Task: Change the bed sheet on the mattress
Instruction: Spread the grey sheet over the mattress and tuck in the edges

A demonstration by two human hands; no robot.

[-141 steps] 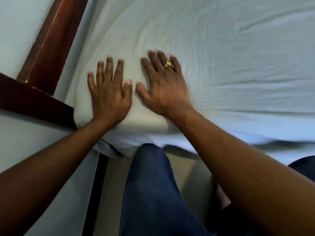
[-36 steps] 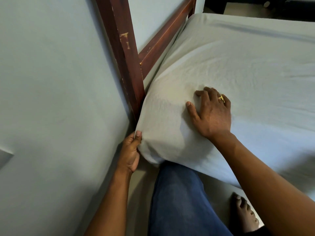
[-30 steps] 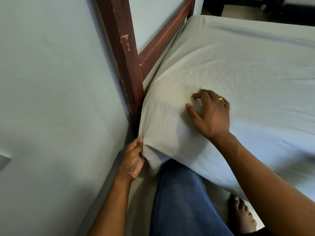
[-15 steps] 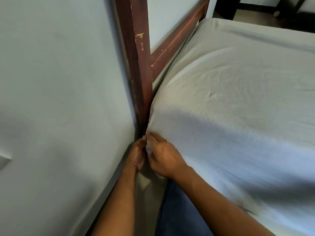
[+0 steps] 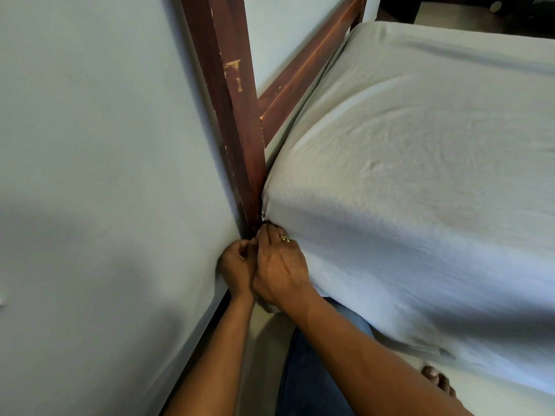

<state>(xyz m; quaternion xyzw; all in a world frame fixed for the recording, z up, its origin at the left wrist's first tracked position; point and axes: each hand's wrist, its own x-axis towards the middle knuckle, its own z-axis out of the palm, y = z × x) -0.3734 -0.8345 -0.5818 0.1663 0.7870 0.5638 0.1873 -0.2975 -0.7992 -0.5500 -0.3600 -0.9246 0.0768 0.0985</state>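
A pale grey-green bed sheet covers the mattress, drawn over its near corner beside the dark wooden bedpost. Both hands meet under that corner. My left hand is curled against the post's foot and pinches the sheet's edge. My right hand, with a gold ring, lies over it, its fingers tucked in at the sheet's corner fold. The fingertips and the cloth between the hands are mostly hidden.
A pale wall stands close on the left. The wooden headboard rail runs along the mattress's far side. My jeans-clad leg is below the mattress edge, a bare foot on the floor, dark furniture at the top right.
My right hand left the top of the mattress and came down to the corner beside my left hand. The corner's loose fold now lies tighter against the post.
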